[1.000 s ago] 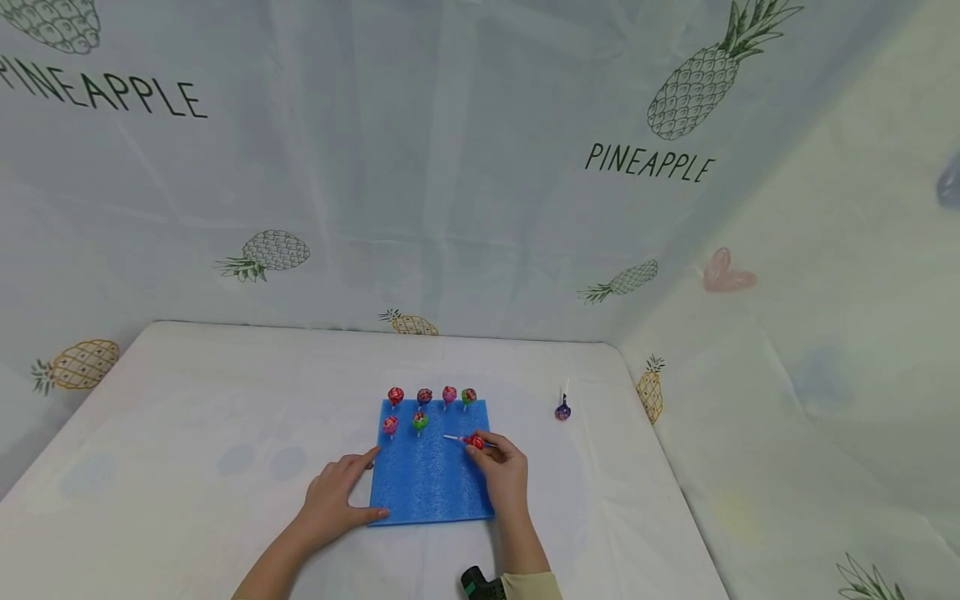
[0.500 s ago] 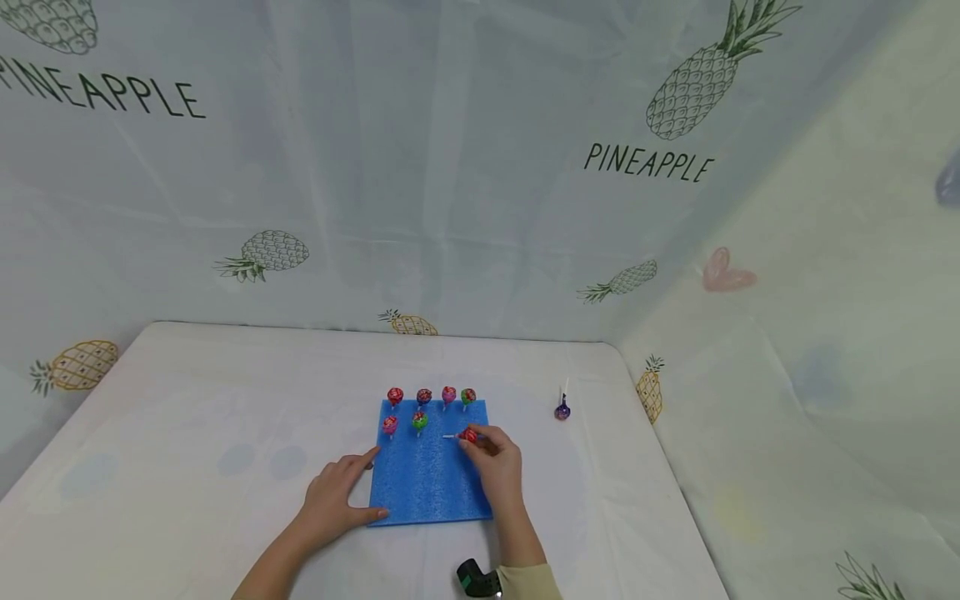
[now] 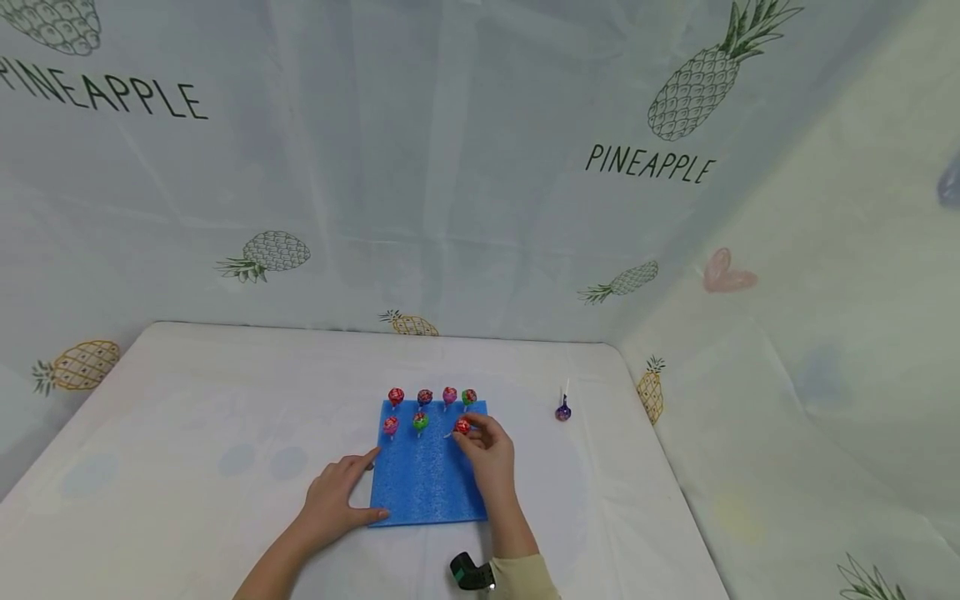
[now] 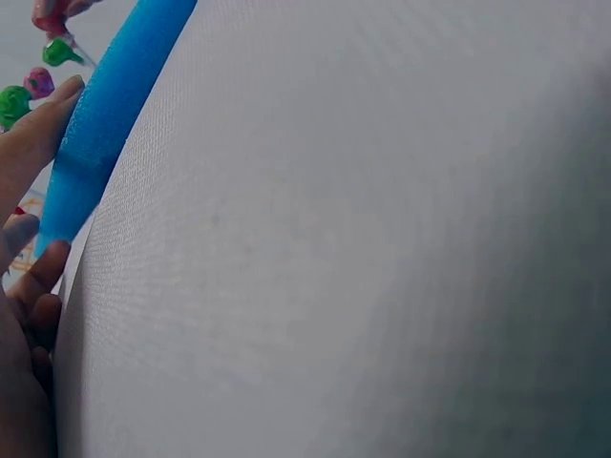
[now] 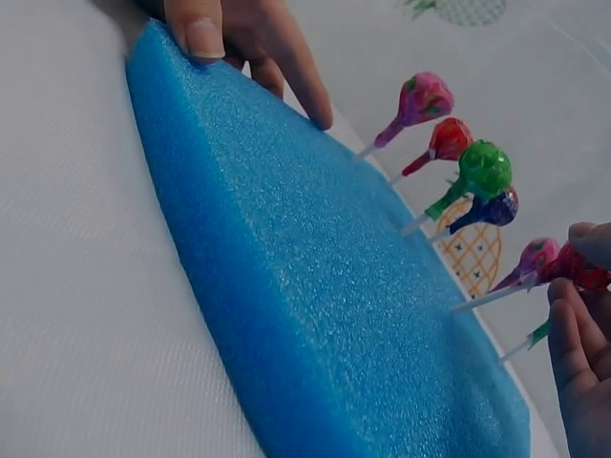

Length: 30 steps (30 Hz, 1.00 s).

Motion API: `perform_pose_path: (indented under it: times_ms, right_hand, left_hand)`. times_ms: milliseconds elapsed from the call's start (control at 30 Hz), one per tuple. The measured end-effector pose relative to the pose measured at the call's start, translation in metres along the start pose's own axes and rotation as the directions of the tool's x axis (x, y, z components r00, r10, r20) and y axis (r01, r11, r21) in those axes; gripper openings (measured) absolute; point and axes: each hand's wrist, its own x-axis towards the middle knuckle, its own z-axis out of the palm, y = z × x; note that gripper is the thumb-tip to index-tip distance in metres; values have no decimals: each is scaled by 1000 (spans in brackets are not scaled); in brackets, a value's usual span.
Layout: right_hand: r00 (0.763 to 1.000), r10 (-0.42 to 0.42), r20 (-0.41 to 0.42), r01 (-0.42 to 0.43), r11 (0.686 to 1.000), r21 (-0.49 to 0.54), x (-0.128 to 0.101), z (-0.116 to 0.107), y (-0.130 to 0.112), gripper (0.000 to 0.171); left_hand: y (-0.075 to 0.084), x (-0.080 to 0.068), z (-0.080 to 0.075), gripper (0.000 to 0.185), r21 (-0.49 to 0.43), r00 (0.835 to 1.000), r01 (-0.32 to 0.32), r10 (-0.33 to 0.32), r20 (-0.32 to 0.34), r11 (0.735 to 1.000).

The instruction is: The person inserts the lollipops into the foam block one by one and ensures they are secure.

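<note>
A person's right hand (image 3: pixel 489 454) is pinching a red lollipop (image 3: pixel 462 427) by its wrapped head, holding it just above the far right part of a blue foam block (image 3: pixel 427 483). The left hand (image 3: pixel 335 498) is lying flat with straight fingers, pressing against the block's left edge on a white table (image 3: pixel 187 433). Six lollipops (image 3: pixel 421 422) are standing in the foam. A purple lollipop (image 3: pixel 562 409) is lying apart, to the right.
</note>
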Motion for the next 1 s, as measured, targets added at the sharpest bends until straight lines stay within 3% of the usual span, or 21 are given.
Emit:
perform_pose_path:
  times_ms: [400,767,1000]
  right_hand:
    - [999,26,19,-26,1000,-11,5,8,-4,29]
    - [999,1,55,1,1000,-22,-5,10,-39,29]
    - [998,10,56,-8,999,-31,3,14,-23,31]
  left_hand:
    - [2,-1,-1,102,-8,1000,17,-17,12,1000]
    - [2,0,-1,102,-8,1000,14,-14,10,1000]
    - [1,0,-1,102,-11,1000,13,-13,11,1000]
